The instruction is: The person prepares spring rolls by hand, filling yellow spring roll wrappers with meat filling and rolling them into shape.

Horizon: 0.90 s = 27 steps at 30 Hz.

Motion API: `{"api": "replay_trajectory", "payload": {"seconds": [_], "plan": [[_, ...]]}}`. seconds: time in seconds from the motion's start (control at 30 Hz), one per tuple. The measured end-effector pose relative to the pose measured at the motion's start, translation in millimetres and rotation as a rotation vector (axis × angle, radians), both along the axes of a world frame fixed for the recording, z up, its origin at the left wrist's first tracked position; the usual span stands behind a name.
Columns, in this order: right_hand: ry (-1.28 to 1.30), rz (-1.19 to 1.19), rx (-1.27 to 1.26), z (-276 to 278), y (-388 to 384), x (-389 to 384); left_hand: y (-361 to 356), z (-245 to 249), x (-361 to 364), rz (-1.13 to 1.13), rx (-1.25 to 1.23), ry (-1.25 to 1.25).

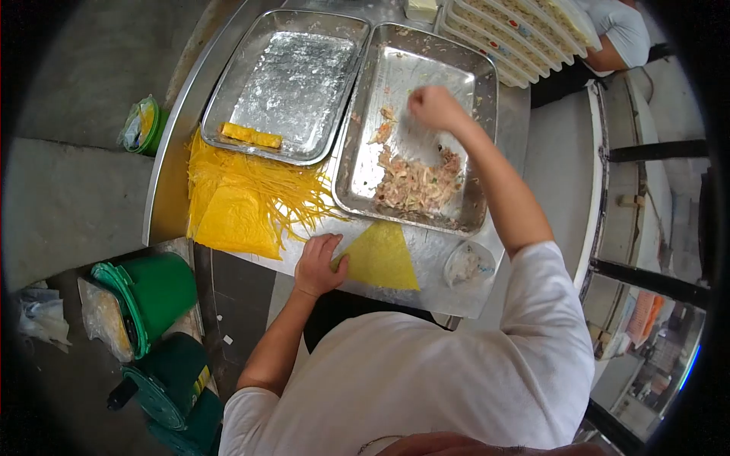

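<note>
My left hand (319, 264) rests flat at the table's near edge, fingers open, its thumb beside a yellow triangular wrapper sheet (380, 258). Over the right-hand metal tray (493, 137) my right hand (435, 108) is closed; what its fingers hold, if anything, is hidden. Shredded meat-and-vegetable filling (418, 182) lies heaped in the near part of that tray, with smaller bits along its left side. A stack of yellow wrapper sheets (239, 216) with stringy edges sits left of my left hand. Filled yellow rolls (251, 136) lie in the left-hand metal tray (296, 83).
A small clear bag (468, 264) stands near the table's right corner. Stacked plastic trays of food (517, 38) rise at the far right, beside another person's sleeve (620, 34). Green bins (156, 292) and a small green bucket (154, 129) stand on the floor at left.
</note>
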State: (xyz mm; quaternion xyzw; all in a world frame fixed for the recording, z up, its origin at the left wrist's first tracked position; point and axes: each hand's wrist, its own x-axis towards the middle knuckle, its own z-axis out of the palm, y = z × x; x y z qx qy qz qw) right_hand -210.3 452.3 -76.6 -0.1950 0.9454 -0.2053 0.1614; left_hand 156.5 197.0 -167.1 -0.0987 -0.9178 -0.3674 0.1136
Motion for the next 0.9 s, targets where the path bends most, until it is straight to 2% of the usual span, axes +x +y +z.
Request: {"api": "replay_trajectory", "payload": {"seconds": [0.07, 0.17, 0.23, 0.3, 0.33, 0.37, 0.4, 0.43, 0.47, 0.53, 0.57, 0.6, 0.7, 0.77, 0.87, 0.9], "plan": [[0.125, -0.049, 0.062, -32, 1, -49, 1, 1, 1, -0.001, -0.005, -0.014], [0.060, -0.060, 0.099, -52, -22, -55, 0, 0, 1, -0.002, -0.009, -0.029], [0.034, 0.076, -0.062, -53, -45, -17, -1, -2, 1, 0.014, 0.000, -0.030], [-0.218, 0.194, 0.081, -26, -64, 36, -2, -2, 0, -0.002, -0.019, -0.009], [-0.255, 0.250, 0.209, -23, -70, 63, -3, -1, 1, 0.008, -0.016, -0.009], [-0.289, 0.418, 0.321, -2, -73, 91, -3, 0, 0, 0.004, -0.013, -0.009], [-0.354, 0.445, 0.237, -13, -61, 112, -3, 1, -1, -0.002, -0.010, -0.010], [-0.187, 0.566, 0.256, 3, -59, 133, -3, 1, -1, 0.002, -0.005, -0.007], [-0.185, 0.570, 0.262, 21, -62, 127, -3, 1, -1, 0.000, -0.001, -0.013], [-0.309, 0.443, 0.210, 49, -67, 114, -2, 0, -1, 0.001, 0.004, -0.021], [-0.202, 0.361, 0.049, 40, -61, 92, -2, 0, -1, 0.002, 0.009, -0.012], [-0.168, 0.208, 0.036, 44, -63, 64, -2, 1, -2, 0.001, 0.011, -0.002], [0.173, -0.025, -0.071, -2, -52, -50, -3, 3, -2, -0.001, 0.016, -0.014], [0.233, -0.120, 0.047, -49, -42, -130, -3, 3, -3, 0.005, 0.006, -0.016], [0.297, -0.066, 0.124, -86, -46, -164, -2, 2, -1, 0.011, -0.005, -0.029], [0.317, -0.027, 0.066, -99, -52, -167, -3, 1, -1, 0.014, -0.003, -0.026]]}}
